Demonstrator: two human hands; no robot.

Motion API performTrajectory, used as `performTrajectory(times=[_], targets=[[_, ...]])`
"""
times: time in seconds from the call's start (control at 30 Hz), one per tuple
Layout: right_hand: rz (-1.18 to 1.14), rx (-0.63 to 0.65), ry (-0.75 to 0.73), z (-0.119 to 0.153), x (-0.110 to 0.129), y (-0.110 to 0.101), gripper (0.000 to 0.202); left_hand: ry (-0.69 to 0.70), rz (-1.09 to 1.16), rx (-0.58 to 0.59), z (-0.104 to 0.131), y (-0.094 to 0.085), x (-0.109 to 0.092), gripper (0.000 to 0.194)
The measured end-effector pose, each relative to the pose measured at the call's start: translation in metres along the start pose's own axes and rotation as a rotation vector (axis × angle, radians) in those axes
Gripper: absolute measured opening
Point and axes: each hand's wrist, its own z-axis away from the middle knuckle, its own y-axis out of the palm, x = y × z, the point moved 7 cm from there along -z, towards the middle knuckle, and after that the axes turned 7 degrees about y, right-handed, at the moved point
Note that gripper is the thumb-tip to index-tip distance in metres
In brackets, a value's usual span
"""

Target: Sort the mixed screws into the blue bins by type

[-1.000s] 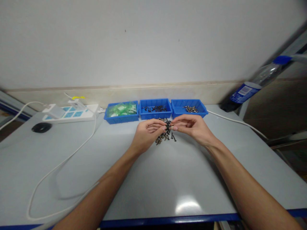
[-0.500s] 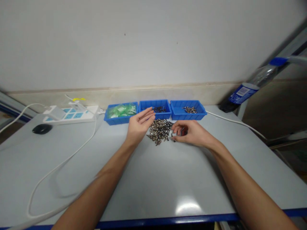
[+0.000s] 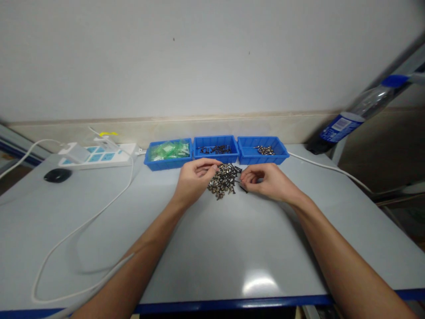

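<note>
Glossy grey worktop (image 3: 212, 248), towards its back edge: left hand (image 3: 193, 179) and right hand (image 3: 270, 181) flank heaped black-and-silver metal screws (image 3: 223, 180), both grips unclear

Blue trays (image 3: 215, 156); bottle cap (image 3: 394, 81) blue; mouse (image 3: 57, 175) black.

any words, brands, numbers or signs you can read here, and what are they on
No text is readable.
Blue label on the bottle: pale lettering, too blurred to read.
Green packets in the tray: too small and blurred to tell any print.
</note>
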Motion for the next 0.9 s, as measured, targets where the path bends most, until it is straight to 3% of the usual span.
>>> performTrajectory(times=[0.27, 0.43, 0.9], targets=[[-0.308, -0.023, 0.015, 0.002, 0.009, -0.009, 0.016, 0.112, -0.125, 0.174, 0.007, 0.012, -0.013, 0.022], [-0.476, -0.007, 0.017, 0.004, 0.012, -0.010, 0.022, 0.113, -0.060, 0.311, 0.014, 0.023, -0.017, 0.024], [-0.566, 0.112, 0.050, 0.004, 0.013, 0.004, 0.030, -0.014, 0.129, 0.300, 0.015, 0.026, -0.013, 0.021]])
